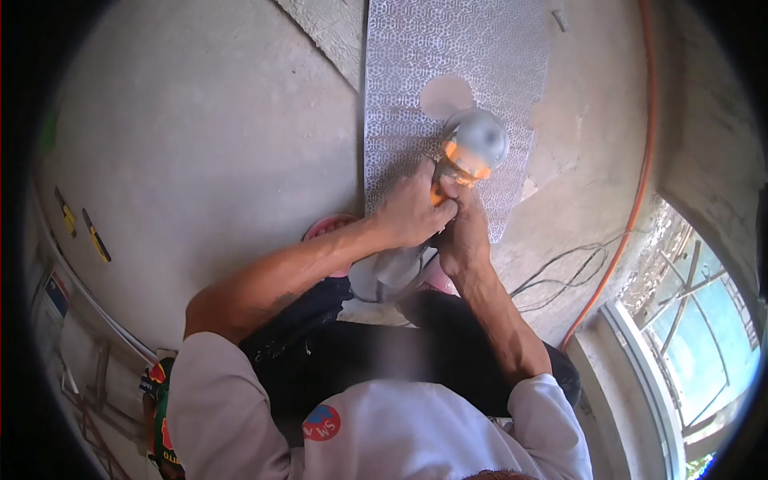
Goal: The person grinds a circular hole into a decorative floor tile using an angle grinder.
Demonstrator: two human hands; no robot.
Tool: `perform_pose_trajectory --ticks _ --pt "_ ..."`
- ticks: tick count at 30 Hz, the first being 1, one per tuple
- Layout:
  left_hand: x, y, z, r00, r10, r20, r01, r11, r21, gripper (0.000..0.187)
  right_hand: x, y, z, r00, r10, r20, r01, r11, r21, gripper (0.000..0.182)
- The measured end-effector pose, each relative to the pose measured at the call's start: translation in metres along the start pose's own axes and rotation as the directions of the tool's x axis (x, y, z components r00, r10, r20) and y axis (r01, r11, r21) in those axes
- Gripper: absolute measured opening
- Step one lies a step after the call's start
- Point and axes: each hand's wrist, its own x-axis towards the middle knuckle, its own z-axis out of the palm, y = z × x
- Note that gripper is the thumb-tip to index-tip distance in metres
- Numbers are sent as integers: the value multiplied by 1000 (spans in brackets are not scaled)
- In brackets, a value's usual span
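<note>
An orange and grey power tool (pixel 467 158) with a round disc head is held in front of me, over a patterned grey sheet (pixel 400 88). My left hand (pixel 414 204) is closed round the tool's near part. Close against it, my right hand (pixel 466 232) also grips the tool body from the right. The disc looks blurred, and its underside is hidden. Just beyond the head, a plain round area (pixel 446 97) shows in the sheet's pattern.
Two yellow and black cutters (pixel 96 236) lie on the floor at the left. An orange hose (pixel 640 184) runs down the right side, near a loose dark cable (pixel 572 272). A window frame (pixel 648 384) stands at the lower right. A small grey piece (pixel 560 21) lies at the top right.
</note>
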Motion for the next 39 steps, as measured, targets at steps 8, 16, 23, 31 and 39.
perform_pose_trajectory --ticks 8,16,23,31,39 --pt "0 0 -8 999 34 35 -35 999 9 54 -2 3 5 1000 -2 5 2 1000 -8 47" --pt "4 1 -5 999 39 -22 -39 999 -7 53 4 0 5 999 -38 -1 38 999 -30 50" --pt "8 4 -5 1000 1 -21 -2 1000 -6 54 8 -5 3 999 -14 39 12 999 39 46" --pt "12 2 -9 998 68 -1 -68 997 24 57 12 -2 1 999 0 38 -3 997 81 46" --pt "10 6 -12 998 66 -15 -65 998 6 53 11 -5 4 997 -16 72 11 997 76 46"
